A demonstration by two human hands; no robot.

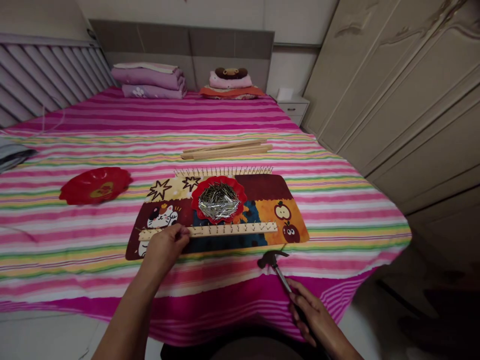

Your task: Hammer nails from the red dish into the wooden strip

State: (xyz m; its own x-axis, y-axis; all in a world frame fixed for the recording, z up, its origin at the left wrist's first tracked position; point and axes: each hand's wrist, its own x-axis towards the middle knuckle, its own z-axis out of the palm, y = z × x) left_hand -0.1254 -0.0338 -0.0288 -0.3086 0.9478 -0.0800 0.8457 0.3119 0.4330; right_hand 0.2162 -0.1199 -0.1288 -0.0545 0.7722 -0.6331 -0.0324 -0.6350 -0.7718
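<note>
My right hand [309, 310] is wrapped round the handle of a claw hammer [282, 278], whose head hovers or rests near the mat's front edge. With fingers pinched, my left hand [170, 245] is at a light wooden strip [240, 229] that carries a row of nails. Whether a nail sits in that pinch is too small to make out. The strip lies across a patterned mat [258, 187]. Just behind it, a red scalloped bowl [195, 202] holds many loose nails [219, 201].
Behind the mat lies another nailed strip [225, 173], its nails pointing up. Farther back are several bare wooden strips [228, 150]. A red plate [95, 186] sits at left on the striped bedspread [337, 210]. Folded bedding [150, 82] is by the headboard; a wardrobe [405, 90] stands right.
</note>
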